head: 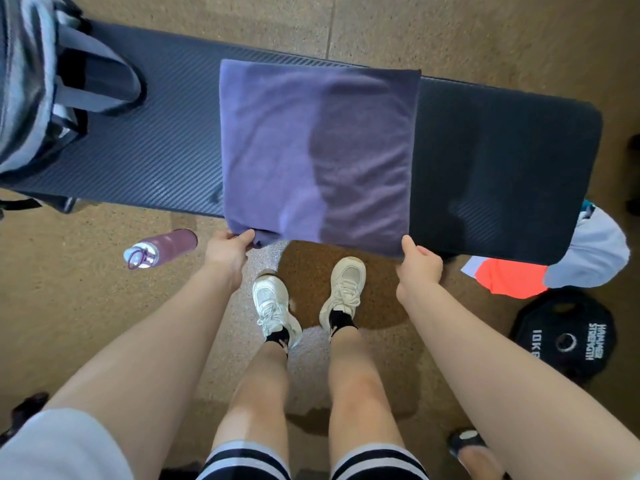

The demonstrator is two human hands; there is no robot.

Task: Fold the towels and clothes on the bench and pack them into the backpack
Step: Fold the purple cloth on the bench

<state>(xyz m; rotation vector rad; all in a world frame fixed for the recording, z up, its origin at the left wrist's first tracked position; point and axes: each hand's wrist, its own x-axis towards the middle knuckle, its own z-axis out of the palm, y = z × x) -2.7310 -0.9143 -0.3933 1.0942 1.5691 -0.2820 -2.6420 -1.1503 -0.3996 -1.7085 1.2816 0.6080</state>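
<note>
A purple towel lies folded flat across the middle of the black bench, its near edge hanging just over the front. My left hand pinches the towel's near left corner. Its near right corner is pinched by my right hand. The grey and black backpack stands at the bench's far left end with its straps spread toward the towel. A white, grey and orange garment hangs off the bench's right end down to the floor.
A purple water bottle lies on the floor left of my left hand. A black weight plate rests on the floor at the right. My feet in white shoes stand just in front of the bench.
</note>
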